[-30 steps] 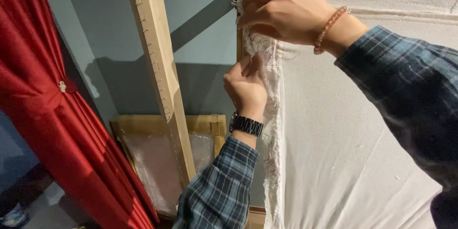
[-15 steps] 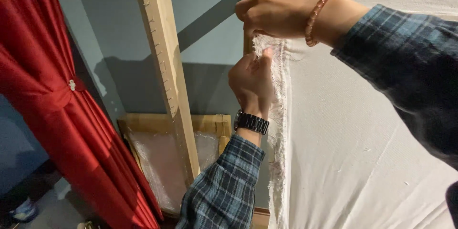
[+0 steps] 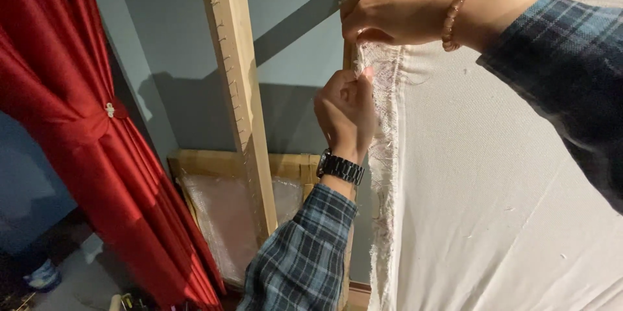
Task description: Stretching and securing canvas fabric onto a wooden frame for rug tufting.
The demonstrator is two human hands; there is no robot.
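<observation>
- At the left edge of the stretched cream canvas [image 3: 506, 194], the two hands work close together, one above the other.
- The left hand [image 3: 345, 113] is closed in a narrow pinch on the canvas's frayed edge [image 3: 384, 155], fingers curled, with a black wristwatch [image 3: 340, 168] and a plaid sleeve [image 3: 302, 252] below it.
- The right hand [image 3: 396, 3] sits higher, near the top corner of the canvas, its fingers bent tight over the same edge and gripping the cloth; a beaded bracelet [image 3: 459, 6] circles its wrist.
- The frayed edge hangs in loose threads down the side of the canvas, between the left hand and the flat cloth.
- Just left of the hands, a pale wooden bar [image 3: 237, 90] stands tilted, with a row of small tacks along its side; it partly hides what lies behind.
- Behind the bar, a wooden frame wrapped in clear plastic [image 3: 220, 220] leans low against the grey-blue wall [image 3: 169, 38].
- Far left, a red curtain [image 3: 71, 129] is gathered by a tie with a small ornament [image 3: 109, 110].
</observation>
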